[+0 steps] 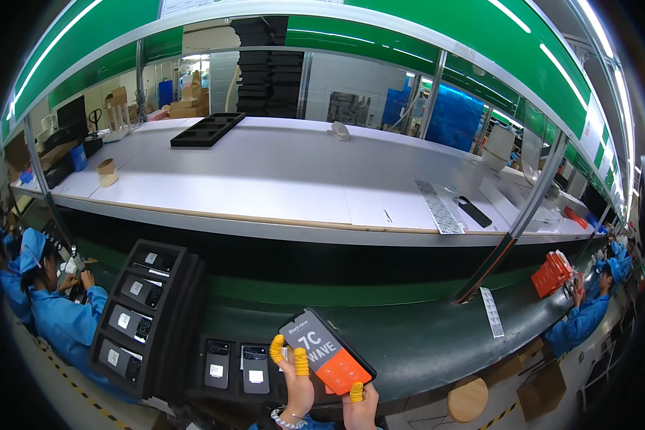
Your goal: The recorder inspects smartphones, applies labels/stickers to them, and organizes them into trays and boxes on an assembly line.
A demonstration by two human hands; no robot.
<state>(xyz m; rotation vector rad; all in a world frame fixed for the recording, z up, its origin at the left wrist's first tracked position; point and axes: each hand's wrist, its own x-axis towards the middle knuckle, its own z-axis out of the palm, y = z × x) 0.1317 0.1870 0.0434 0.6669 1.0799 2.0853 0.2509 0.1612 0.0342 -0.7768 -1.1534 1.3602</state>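
Note:
A smartphone (327, 352) with a grey and orange printed film over its front is tilted in front of me. My right hand (360, 410) grips its lower edge, the thumb in a yellow finger cot lying over the film. Beside the phone's left edge is my left hand (298, 383), two fingers in yellow cots stretched up and apart, one overlapping that edge. A beaded bracelet circles the left wrist. Under and left of the hands, a black foam tray (234, 344) holds dark phones (255, 374) with white labels, backs up.
Left stands a stack of black foam trays (186, 287), labelled phones in the top one. A green conveyor belt (408, 344) carries a label strip (491, 312) and orange boxes (551, 273). Beyond is a white bench (279, 172). Co-workers in blue sit left (64, 308) and right (588, 315).

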